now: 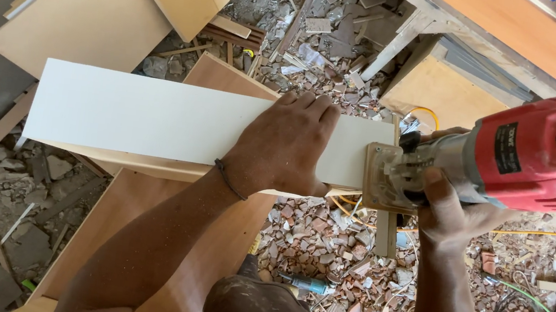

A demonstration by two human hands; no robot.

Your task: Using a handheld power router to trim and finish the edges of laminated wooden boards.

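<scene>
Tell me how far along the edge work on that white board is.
Done: nothing finished can be made out; the board's end is hidden behind the tool. In hand: the left hand presses flat on the white board, while the right hand holds the red trimmer, its clear base against the board's right end. Left: the long near edge toward the far left end.
</scene>
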